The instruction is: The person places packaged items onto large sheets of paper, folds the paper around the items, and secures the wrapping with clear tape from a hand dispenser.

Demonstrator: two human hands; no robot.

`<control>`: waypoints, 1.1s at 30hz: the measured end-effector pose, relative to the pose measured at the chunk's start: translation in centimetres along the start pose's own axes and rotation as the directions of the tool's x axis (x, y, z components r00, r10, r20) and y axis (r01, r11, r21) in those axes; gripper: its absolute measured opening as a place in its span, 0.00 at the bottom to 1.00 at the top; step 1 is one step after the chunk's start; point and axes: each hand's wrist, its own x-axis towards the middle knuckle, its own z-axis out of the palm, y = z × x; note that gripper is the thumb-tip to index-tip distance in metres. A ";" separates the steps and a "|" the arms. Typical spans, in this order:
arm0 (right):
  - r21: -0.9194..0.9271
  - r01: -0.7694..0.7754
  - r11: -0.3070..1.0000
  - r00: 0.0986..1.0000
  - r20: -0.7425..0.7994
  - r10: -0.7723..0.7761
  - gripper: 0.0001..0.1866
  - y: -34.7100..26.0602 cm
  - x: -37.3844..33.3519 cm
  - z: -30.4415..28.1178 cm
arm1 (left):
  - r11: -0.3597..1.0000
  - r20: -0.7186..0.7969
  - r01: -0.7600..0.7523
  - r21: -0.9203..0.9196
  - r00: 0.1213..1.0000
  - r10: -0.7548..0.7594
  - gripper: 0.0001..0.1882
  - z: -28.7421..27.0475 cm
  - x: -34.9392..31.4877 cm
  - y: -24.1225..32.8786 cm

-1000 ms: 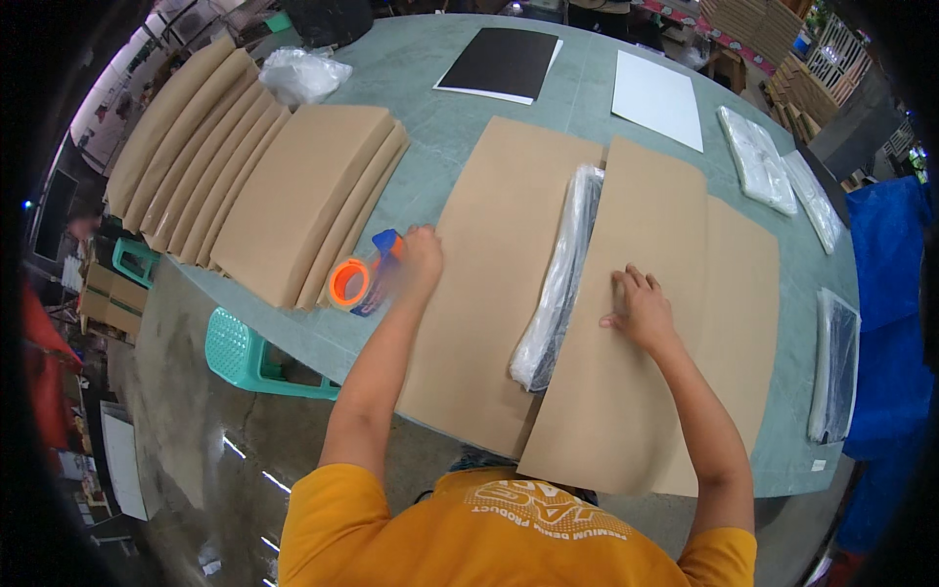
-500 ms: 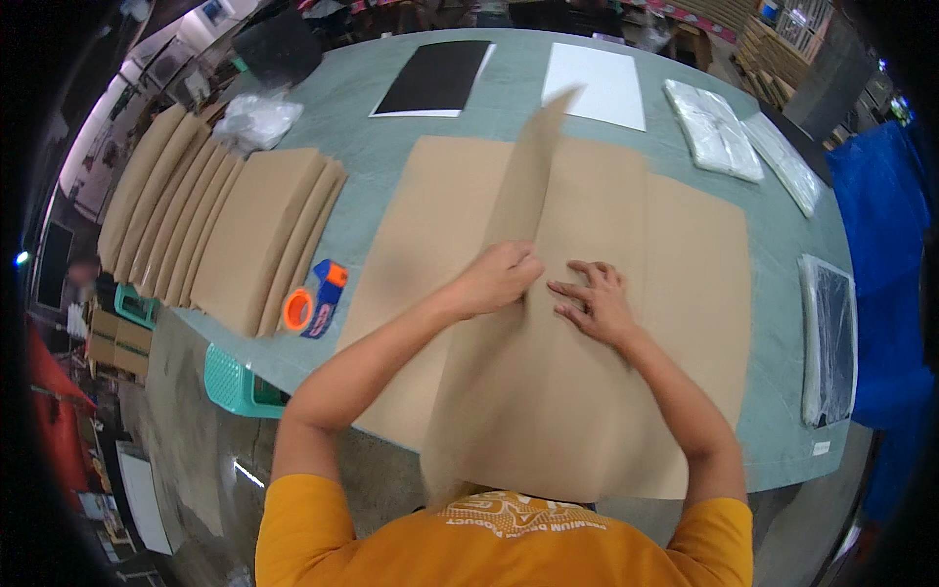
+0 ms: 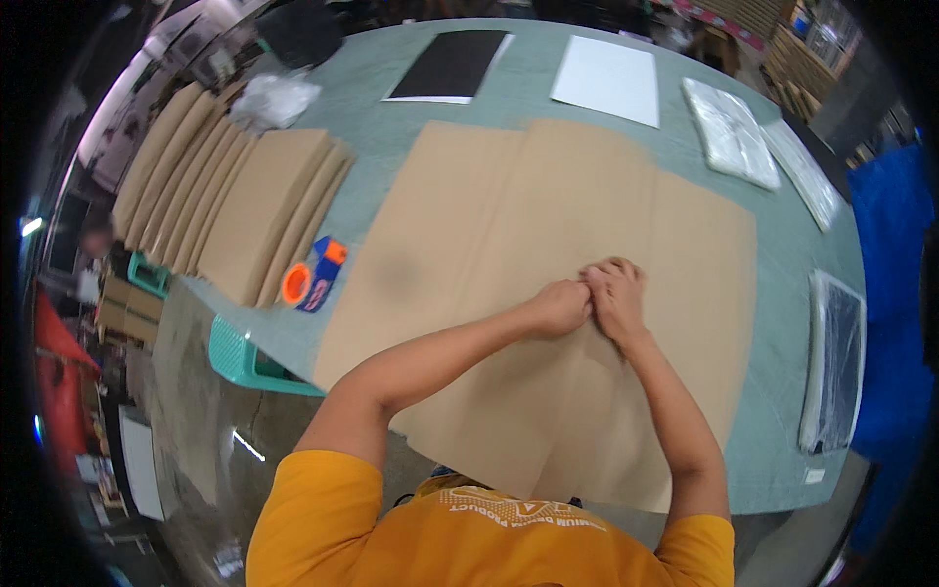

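Note:
A large sheet of brown kraft paper (image 3: 440, 215) lies spread over the table, with a folded layer across its middle and right that hangs over the near edge. My left hand (image 3: 561, 307) is closed in a fist at the layer's edge, the paper apparently pinched in its fingers. Touching it, my right hand (image 3: 618, 293) is drawn together on the same spot, its fingers bent and pressed onto the paper. What lies between the fingertips is hidden.
Folded brown paper bundles (image 3: 264, 210) stand at the left, beside a blue and orange tape dispenser (image 3: 315, 276). Black (image 3: 450, 64) and white sheets (image 3: 608, 80) lie at the far side. Clear-wrapped packs (image 3: 732, 132) sit at the right. A green basket (image 3: 235, 352) is below the left edge.
The raised paper flap has come down flat toward the right. My left hand has moved right to meet my right hand, whose spread fingers have drawn together.

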 end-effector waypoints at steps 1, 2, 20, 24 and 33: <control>-0.115 0.001 0.993 1.000 -0.001 -0.001 0.20 -0.6 -0.2 -0.7 | 0.944 0.029 0.044 -0.326 0.999 -0.037 0.13 -1.0 -1.1 -1.2; -0.135 0.040 0.990 0.999 -0.025 -0.044 0.20 -0.7 -0.6 -0.3 | 0.784 0.063 0.082 -0.616 0.996 -0.055 0.13 -2.3 -2.9 -3.2; -0.173 0.053 0.983 0.991 -0.109 -0.073 0.13 0.0 -1.1 -0.5 | 0.824 -0.653 -0.156 -0.545 0.695 -0.301 0.20 -9.4 -1.3 -3.7; -0.215 0.096 0.972 0.988 -0.099 -0.119 0.12 1.0 -1.1 0.3 | 0.791 -0.883 -0.472 -0.390 0.436 -0.175 0.20 -2.7 7.0 0.2; 0.476 -0.290 0.830 0.942 -0.012 0.336 0.28 5.4 12.5 -10.8 | 0.797 -0.913 -0.548 -0.255 0.409 -0.011 0.19 -0.8 8.3 -0.7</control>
